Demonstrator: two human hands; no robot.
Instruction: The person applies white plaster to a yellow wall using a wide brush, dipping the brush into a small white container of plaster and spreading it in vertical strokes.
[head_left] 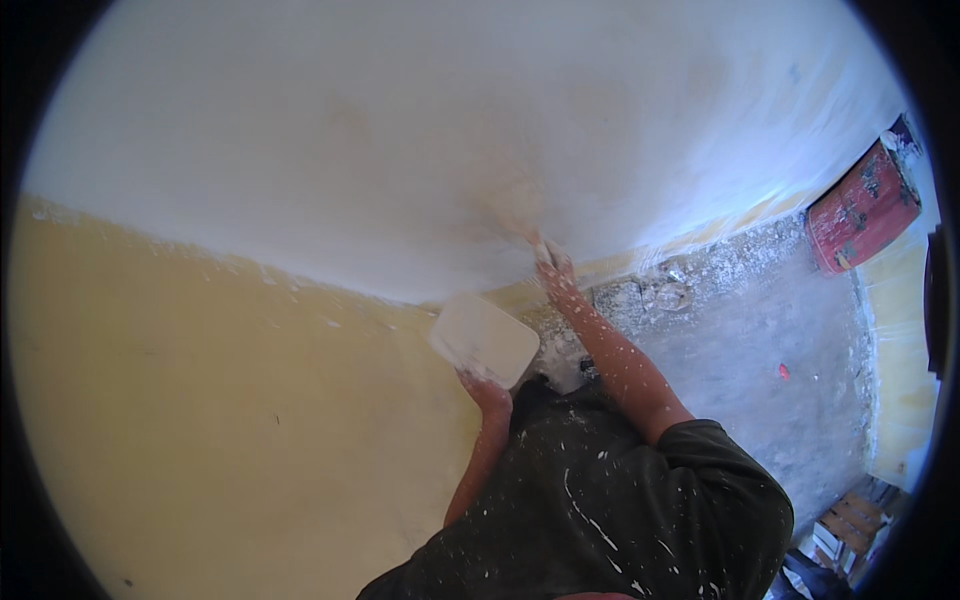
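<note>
My right hand is closed on the pale handle of a brush, whose blurred head is against the wall, on its white-coated part just above a pale yellow lower band. My left hand, lower and further left, grips a squarish white plastic container by its near side; its contents look white, but I cannot make them out clearly. White specks cover my forearms and dark T-shirt.
A dented red drum stands in the corner at right, by a second yellow wall. The grey, splattered floor has a small red object on it. Wooden pieces and other things lie at lower right.
</note>
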